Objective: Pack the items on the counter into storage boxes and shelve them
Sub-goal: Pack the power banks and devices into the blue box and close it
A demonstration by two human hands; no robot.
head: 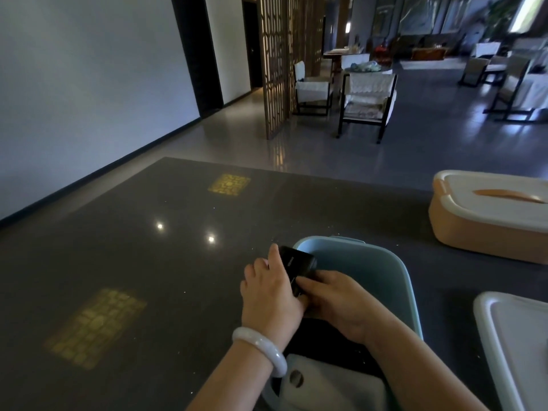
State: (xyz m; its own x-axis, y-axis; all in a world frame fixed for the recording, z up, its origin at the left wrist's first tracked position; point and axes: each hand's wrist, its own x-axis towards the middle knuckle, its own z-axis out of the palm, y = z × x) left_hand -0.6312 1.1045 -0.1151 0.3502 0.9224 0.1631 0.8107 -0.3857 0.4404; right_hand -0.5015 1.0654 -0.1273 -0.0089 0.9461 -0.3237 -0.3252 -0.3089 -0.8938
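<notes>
An open light blue storage box [382, 262] stands on the dark counter [133, 247] in front of me. Both hands hold a small black device [298, 264] over the box's left rim. My left hand [268, 292], with a white bangle on its wrist, grips the device from the left. My right hand [335, 301] grips its near end from inside the box. Inside the box lie a dark item [320, 348] and a pale grey flat item [326, 384], partly hidden by my arms.
A closed orange box with a white lid [486, 215] sits at the counter's right back. A loose white lid [516, 345] lies at the right front. Beyond the counter are chairs [364, 99], a wooden lattice screen [275, 63] and open floor.
</notes>
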